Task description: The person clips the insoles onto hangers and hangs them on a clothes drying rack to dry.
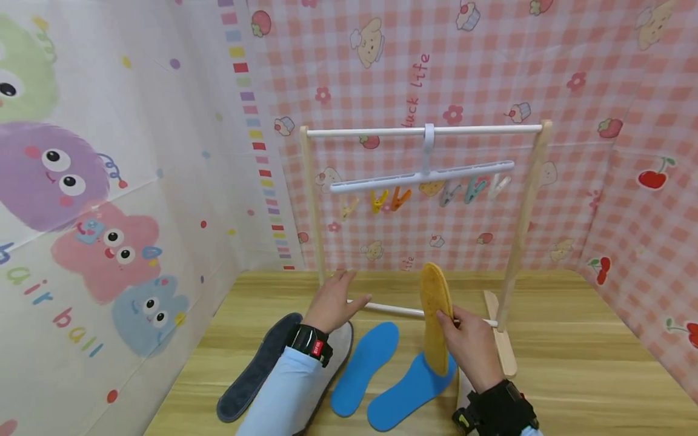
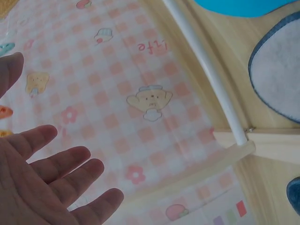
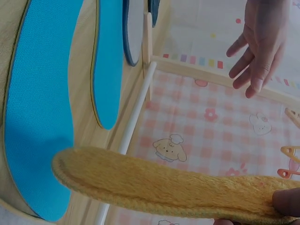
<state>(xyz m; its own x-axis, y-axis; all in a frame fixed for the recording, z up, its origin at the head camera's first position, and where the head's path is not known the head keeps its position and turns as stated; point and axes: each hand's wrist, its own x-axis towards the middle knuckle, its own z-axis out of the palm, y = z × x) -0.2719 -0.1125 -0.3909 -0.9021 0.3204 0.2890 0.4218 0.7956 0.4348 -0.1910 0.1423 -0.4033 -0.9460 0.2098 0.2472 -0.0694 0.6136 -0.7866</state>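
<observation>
My right hand (image 1: 477, 345) pinches a fuzzy yellow insole (image 1: 433, 297) between thumb and fingers, holding it upright above a blue insole (image 1: 400, 399). In the right wrist view, the insole's pile side (image 3: 140, 176) and stitched edge show. My left hand (image 1: 329, 303) is raised near the left post of a small drying rack, its fingers extended and holding nothing. The left wrist view also shows its fingers (image 2: 70, 180) spread apart. From the rack's top bar hangs a pale hanger (image 1: 422, 177) with several coloured clothespins (image 1: 400, 198) along it.
A second blue insole (image 1: 364, 368) lies on the wooden table. A dark insole (image 1: 256, 372) and a grey one (image 1: 342, 344) lie at left, the grey partly under my sleeve. The rack's right post (image 1: 526, 224) and foot (image 1: 506, 351) stand beside my right hand.
</observation>
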